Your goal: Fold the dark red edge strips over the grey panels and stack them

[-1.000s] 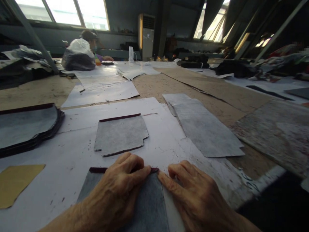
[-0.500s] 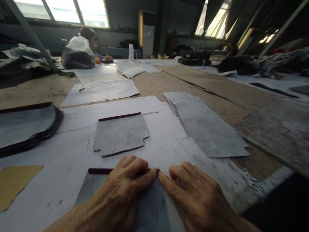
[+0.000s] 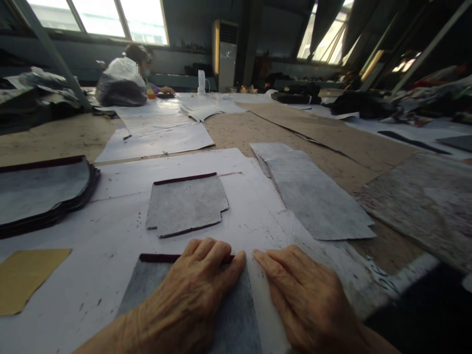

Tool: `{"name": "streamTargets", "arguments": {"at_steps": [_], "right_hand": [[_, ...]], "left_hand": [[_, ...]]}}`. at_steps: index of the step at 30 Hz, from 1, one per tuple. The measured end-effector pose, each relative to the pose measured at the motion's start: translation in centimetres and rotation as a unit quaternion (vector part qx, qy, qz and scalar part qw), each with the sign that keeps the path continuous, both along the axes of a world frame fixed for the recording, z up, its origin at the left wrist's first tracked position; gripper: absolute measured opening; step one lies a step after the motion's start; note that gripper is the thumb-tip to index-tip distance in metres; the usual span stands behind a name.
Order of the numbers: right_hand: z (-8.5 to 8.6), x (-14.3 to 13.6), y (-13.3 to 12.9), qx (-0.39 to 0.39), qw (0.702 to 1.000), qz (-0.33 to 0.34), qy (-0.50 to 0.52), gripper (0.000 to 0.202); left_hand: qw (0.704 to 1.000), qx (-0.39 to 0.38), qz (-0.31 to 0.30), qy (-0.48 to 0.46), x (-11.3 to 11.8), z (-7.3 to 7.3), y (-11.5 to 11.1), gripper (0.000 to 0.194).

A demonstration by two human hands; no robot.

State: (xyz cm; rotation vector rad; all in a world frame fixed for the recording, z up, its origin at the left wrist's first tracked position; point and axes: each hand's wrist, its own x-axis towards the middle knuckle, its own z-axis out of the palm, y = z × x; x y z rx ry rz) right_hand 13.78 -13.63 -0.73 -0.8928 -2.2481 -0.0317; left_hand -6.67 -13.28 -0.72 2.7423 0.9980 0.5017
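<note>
A grey-backed fabric piece (image 3: 147,280) with a dark maroon folded strip along its far edge lies before me. My left hand (image 3: 202,285) rests on it, fingers curled over the strip and thumb pressing by its right corner, holding it down. Just right of the piece, apart from it, is my right hand (image 3: 306,290). Its thumb and forefinger are drawn together at the tips; whether anything small is between them is hidden. Beyond my hands lies a similar grey piece (image 3: 188,204) with a maroon far edge and a notched right side.
At left sits a stack of maroon-edged pieces (image 3: 44,191), with a tan scrap (image 3: 29,280) nearer me. Larger grey pieces (image 3: 317,191) lie on the right. White paper (image 3: 121,216) covers the worktop. Across the table, a person (image 3: 138,54) sits behind a plastic bag (image 3: 121,81).
My right hand has pulled away from the piece's corner to the right, its thumb and forefinger closing together. My left thumb has shifted slightly up and right; the left hand stays on the piece.
</note>
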Motion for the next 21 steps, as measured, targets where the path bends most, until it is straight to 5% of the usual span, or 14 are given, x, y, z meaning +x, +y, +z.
{"name": "streamTargets", "arguments": {"at_steps": [5,10,18,21], "right_hand": [[-0.1,0.0,-0.1,-0.025,0.999,-0.015,0.016,0.027],[0.3,0.1,0.1,-0.038,0.999,-0.011,0.004,0.017],[1.6,-0.8,1.4,0.014,0.992,0.057,-0.109,0.019],[1.8,-1.4,2.0,0.045,0.981,0.075,-0.171,0.023]], "left_hand": [[0.995,0.045,0.041,-0.074,0.0,-0.3,-0.1,0.061],[0.982,0.106,0.121,-0.104,-0.1,-0.4,0.0,0.027],[0.976,0.097,0.154,-0.117,-0.1,-0.1,-0.3,0.015],[0.979,0.102,0.115,-0.131,-0.2,-0.1,-0.4,0.013]]}}
